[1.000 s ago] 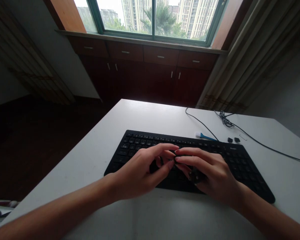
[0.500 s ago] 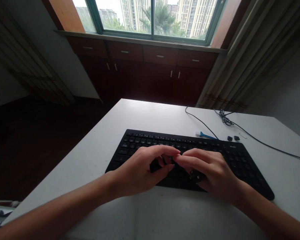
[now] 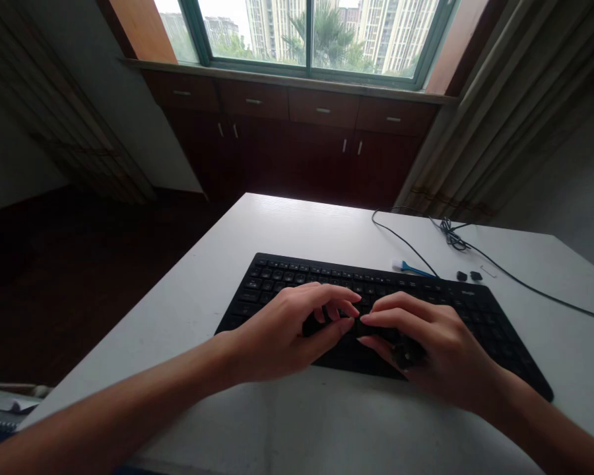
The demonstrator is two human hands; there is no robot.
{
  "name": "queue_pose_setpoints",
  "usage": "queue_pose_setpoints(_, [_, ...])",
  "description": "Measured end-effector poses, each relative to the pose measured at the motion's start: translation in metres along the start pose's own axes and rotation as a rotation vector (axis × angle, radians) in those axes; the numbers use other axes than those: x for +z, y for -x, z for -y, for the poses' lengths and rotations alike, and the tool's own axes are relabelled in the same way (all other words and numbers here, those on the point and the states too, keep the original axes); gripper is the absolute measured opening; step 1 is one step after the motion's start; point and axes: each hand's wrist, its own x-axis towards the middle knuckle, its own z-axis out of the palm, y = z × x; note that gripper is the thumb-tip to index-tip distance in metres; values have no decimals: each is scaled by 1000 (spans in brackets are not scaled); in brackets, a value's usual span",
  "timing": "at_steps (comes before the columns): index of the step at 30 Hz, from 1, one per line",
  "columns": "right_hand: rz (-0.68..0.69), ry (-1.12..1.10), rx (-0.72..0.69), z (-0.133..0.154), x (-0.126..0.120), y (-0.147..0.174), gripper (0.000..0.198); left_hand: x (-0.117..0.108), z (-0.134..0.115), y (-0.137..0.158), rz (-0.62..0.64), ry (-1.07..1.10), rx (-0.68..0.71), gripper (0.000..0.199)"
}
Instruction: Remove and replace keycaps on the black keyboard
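Observation:
A black keyboard (image 3: 495,336) lies on the white table, with both hands over its middle. My left hand (image 3: 297,326) is curled, its thumb and fingertips brought together; whatever they pinch is too dark and small to name. Facing it from the right, my right hand (image 3: 430,330) has bent fingers, their tips close to the left fingertips. A small dark object with shiny spots (image 3: 406,353) shows under the right palm, partly covered by the fingers. Its kind cannot be made out against the black keys.
Behind the keyboard lie a blue brush (image 3: 413,267) with white bristles, two small black pieces (image 3: 468,276) and a thin bent wire (image 3: 488,271). A bundled black cable (image 3: 453,234) trails to the right edge. The white table (image 3: 297,218) ends before a dark red cabinet (image 3: 297,152).
The fingertips of my two hands have moved slightly apart, and the right thumb now shows below its fingers. The whole view has shifted a little.

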Motion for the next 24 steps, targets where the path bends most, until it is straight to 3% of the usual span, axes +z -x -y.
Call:
queue_pose_setpoints(3, [73, -20, 41, 3, 1, 7, 23, -2, 1, -2, -24, -65, 37, 27])
queue_pose_setpoints(12, [187, 150, -128, 5, -5, 11, 33, -4, 6, -3, -24, -148, 223, 19])
queue_pose_setpoints(20, [123, 141, -119, 6, -8, 11, 21, -5, 8, -2, -23, -225, 277, 19])
queue_pose_setpoints(24, [168, 141, -126, 6, -7, 11, 24, -5, 8, -2, -31, -255, 294, 19])
